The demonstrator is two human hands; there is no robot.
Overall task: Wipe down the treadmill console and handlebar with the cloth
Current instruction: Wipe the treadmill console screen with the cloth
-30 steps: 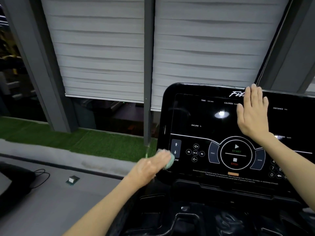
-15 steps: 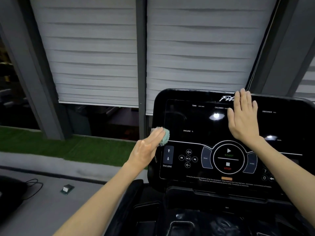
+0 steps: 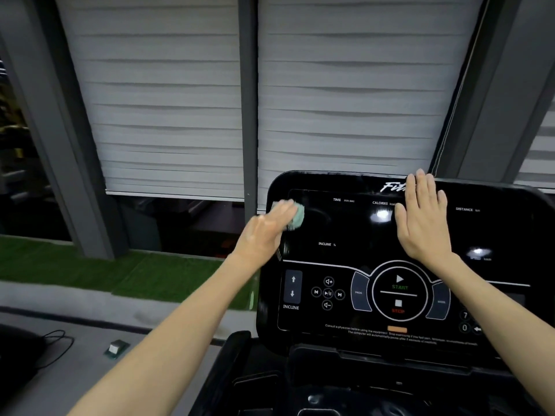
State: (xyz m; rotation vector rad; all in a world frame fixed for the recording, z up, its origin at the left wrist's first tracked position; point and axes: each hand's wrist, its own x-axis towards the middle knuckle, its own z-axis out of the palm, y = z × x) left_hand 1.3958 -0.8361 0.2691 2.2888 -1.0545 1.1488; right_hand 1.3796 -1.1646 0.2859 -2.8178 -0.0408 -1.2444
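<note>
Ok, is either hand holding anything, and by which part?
Left hand has the bunched green cloth under its fingers, against the console, upper left; blur hides whether they pinch it. Right hand lies flat on the console, holding nothing.

The grey floor (image 3: 75, 370) runs along the left, beside the black treadmill. A small pale-topped, green-edged box (image 3: 115, 347) lies on it, apart from everything else. Further left a thin black cable (image 3: 57, 340) loops across the floor up to a dark bulky shape (image 3: 15, 355) cut off by the frame edge. Behind a pale grey raised band (image 3: 90, 298), a strip of artificial grass (image 3: 120, 271) reaches the window posts. The tilted console (image 3: 345, 229) bears the rest: a light green cloth (image 3: 297, 217) at its upper left corner under the blurred left hand (image 3: 267, 232), and the right hand (image 3: 423, 223) lying flat near its top edge.
</note>
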